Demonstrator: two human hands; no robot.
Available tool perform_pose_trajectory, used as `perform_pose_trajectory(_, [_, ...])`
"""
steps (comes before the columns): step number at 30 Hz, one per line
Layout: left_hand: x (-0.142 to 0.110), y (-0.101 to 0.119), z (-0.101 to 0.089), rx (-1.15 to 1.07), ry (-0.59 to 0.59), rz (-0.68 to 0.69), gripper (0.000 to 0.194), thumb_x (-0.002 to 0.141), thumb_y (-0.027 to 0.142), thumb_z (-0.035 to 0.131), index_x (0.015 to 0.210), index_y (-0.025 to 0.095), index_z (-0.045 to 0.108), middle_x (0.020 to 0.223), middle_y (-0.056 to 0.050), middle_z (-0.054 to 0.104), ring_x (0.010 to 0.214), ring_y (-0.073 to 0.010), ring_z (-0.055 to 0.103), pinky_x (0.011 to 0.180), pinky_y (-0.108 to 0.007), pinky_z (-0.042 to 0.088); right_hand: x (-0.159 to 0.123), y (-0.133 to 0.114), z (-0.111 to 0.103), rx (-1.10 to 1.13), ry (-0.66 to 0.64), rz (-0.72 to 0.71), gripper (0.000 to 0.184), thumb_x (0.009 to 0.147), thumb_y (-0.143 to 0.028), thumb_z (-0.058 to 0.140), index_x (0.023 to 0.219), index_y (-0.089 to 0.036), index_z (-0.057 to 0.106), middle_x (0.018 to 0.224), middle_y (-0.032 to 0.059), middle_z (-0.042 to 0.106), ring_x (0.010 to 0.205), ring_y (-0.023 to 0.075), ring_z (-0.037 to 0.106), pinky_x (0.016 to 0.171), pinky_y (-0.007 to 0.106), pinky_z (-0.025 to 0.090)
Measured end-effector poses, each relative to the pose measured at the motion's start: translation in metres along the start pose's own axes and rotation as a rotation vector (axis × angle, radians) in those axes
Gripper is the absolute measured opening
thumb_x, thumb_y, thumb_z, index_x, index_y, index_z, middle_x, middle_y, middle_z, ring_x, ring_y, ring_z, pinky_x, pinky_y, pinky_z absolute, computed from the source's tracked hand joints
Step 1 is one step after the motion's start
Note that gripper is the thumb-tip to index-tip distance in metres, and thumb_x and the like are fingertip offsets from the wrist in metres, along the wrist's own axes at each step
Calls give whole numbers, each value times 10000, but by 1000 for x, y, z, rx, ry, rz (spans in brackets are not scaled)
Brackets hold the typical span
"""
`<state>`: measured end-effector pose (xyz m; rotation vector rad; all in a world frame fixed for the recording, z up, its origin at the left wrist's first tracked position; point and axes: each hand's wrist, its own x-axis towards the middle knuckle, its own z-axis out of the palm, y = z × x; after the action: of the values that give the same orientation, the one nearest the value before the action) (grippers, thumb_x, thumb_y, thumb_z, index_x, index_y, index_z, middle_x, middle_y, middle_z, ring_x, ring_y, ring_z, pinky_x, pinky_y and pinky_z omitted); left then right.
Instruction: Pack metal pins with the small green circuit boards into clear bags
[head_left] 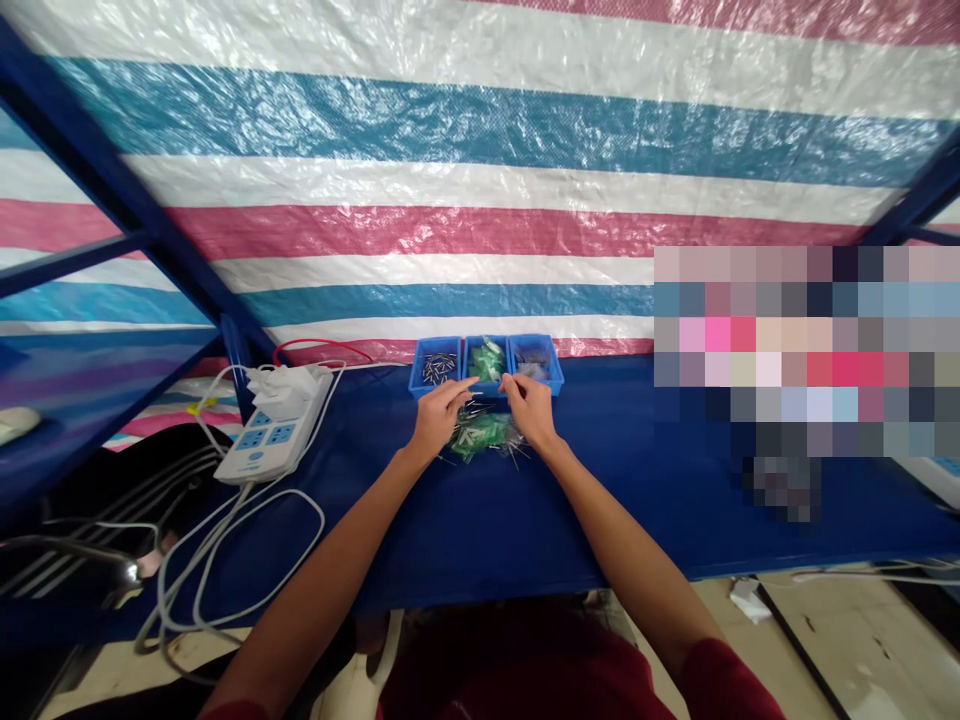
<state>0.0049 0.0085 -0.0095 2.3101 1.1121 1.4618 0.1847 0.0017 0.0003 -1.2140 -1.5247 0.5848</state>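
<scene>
Head: green pile point(481, 433) between left hand point(437, 417), right hand point(532, 408).

- It looks like a small, simple workshop where people work with little parts.
- On the long blue table point(630, 490) are three small blue boxes point(556, 372), side by side. One has shiny metal bits point(439, 368) and one has little green bags point(486, 358).
- On the left is a big power strip point(262, 435) with loopy wires point(245, 495).
- Blue metal bars point(120, 190) hold up the sides.
- A shiny, stripy plastic sheet point(480, 235) is the far wall.
- The floor point(716, 615) is pale and hard.
</scene>
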Motion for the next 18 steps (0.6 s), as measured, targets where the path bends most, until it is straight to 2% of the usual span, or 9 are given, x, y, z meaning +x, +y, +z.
perform_pose_trajectory(2, [-1, 1, 0, -11, 34, -86, 249, 933, 328, 515, 1059, 192, 681, 699, 0, 656, 570, -107, 561, 627, -226, 477, 0, 0, 0, 36, -33, -20, 349, 899, -433, 479, 728, -178, 647, 549, -19, 512, 530, 133, 468, 566, 259, 346])
perform_pose_trajectory(5, [-1, 6, -1, -64, 41, -190, 220, 905, 345, 556, 1021, 189, 659, 602, 38, 617, 473, -86, 496, 553, -204, 442, -1, 2, 2, 101, -155, -90, 282, 865, -426, 544, 848, -175, 671, 630, -14, 563, 524, 119, 450, 561, 249, 357])
perform_pose_trajectory(7, [-1, 9, -1, -109, 25, -232, 221, 891, 355, 570, 1020, 192, 643, 570, 53, 595, 454, -80, 482, 534, -196, 430, -1, 3, 3, 120, -220, -137, 269, 857, -419, 558, 844, -174, 670, 678, 0, 594, 534, 117, 455, 567, 247, 367])
perform_pose_trajectory(10, [0, 12, -1, -183, 11, -278, 241, 882, 366, 569, 1031, 191, 639, 556, 56, 584, 437, -79, 476, 503, -193, 419, -2, 3, 5, 106, -234, -166, 278, 867, -411, 541, 772, -173, 649, 704, 18, 613, 574, 128, 487, 590, 250, 378])
perform_pose_trajectory(12, [1, 13, 0, -232, 31, -299, 258, 861, 383, 590, 1012, 184, 654, 590, 36, 613, 462, -89, 512, 514, -203, 440, -2, 3, 5, 92, -206, -142, 293, 878, -417, 519, 763, -174, 633, 700, 16, 603, 581, 129, 488, 593, 249, 377])
perform_pose_trajectory(15, [3, 12, 1, -273, 86, -318, 260, 811, 418, 641, 863, 167, 683, 638, -1, 649, 519, -114, 564, 541, -227, 473, -2, 1, 4, 93, -171, -69, 321, 893, -448, 485, 765, -179, 603, 656, -5, 553, 574, 125, 465, 576, 241, 364])
perform_pose_trajectory(18, [2, 12, 2, -261, 71, -326, 298, 841, 438, 596, 742, 164, 657, 617, -5, 627, 498, -107, 535, 507, -223, 447, -3, -1, 4, 72, -220, -25, 385, 919, -465, 422, 674, -191, 534, 563, -32, 461, 553, 122, 437, 572, 239, 343])
